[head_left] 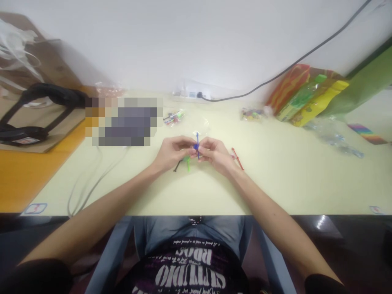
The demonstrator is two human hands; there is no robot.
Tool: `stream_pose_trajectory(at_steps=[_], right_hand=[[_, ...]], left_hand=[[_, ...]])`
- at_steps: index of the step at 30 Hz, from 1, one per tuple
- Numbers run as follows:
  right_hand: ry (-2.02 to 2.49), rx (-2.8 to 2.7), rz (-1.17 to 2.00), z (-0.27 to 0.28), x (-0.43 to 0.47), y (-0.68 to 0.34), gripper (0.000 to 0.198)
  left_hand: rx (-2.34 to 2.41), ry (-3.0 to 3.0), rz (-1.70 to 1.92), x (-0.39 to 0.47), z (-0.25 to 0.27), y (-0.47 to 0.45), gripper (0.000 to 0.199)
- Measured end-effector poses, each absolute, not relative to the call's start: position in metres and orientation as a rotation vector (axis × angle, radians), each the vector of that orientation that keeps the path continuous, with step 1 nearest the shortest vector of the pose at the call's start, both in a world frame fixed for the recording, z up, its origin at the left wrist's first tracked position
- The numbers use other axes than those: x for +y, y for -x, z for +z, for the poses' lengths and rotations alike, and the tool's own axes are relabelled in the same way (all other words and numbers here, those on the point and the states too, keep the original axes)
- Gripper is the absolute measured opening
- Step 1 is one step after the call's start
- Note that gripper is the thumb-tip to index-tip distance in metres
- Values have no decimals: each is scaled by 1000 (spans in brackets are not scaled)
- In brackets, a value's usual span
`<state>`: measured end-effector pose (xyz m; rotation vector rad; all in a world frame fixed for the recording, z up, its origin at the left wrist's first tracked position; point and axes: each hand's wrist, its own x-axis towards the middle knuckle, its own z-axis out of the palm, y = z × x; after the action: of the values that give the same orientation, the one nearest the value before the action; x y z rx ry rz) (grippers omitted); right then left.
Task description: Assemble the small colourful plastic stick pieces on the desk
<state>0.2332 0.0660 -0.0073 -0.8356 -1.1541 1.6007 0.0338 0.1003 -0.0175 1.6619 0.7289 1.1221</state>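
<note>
Between my hands, over the middle of the table, is a small blue plastic piece [197, 141] with a thin upright rod. My left hand [174, 153] pinches it from the left with thumb and fingers. From the other side, my right hand [217, 153] closes on the same piece with its fingertips. Just under my left fingers, a green stick piece [188, 164] and a black stick piece [177, 165] show in part. A red stick piece [238, 159] lies to the right of my right hand. How the blue parts join is too small to make out.
Small coloured pieces in clear plastic [174, 117] lie beyond my hands, with another such heap [252, 114] farther right. Snack bags [318, 102] and a bottle [303, 98] stand at the back right. A grey cable [263, 85] runs along the wall; a black-framed object [39, 110] is at left.
</note>
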Motion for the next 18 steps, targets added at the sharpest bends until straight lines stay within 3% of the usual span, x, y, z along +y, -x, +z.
stream_pose_trajectory(at_steps=[18], right_hand=[[869,-1380,1514,13,61,-242,44]], left_hand=[[756,-1949,1274,91,-7,-39,30]])
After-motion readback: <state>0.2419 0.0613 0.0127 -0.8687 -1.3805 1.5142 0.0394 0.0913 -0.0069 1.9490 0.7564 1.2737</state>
